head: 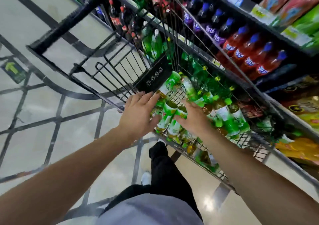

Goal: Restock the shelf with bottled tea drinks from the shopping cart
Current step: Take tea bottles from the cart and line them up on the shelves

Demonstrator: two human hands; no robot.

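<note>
The wire shopping cart (pixel 114 69) stands against the shelf, and several green-capped, green-labelled tea bottles (pixel 224 116) lie piled in its basket. My left hand (pixel 139 111) reaches into the near end of the pile. Its fingers are spread toward one tea bottle (pixel 168 85) and its thumb lies under others. My right hand (pixel 193 116) rests on the pile beside it, fingertips over a green-labelled bottle (pixel 170 108). Whether it grips is hidden by the back of the hand. The whole view is blurred by motion.
The shelf (pixel 259 20) on the right holds rows of purple and red soft drinks (pixel 248 52) with blue caps, boxed goods above and bagged goods below. The cart's black handle bar (pixel 72 19) crosses the upper left. Tiled floor lies to the left, my leg and shoe below.
</note>
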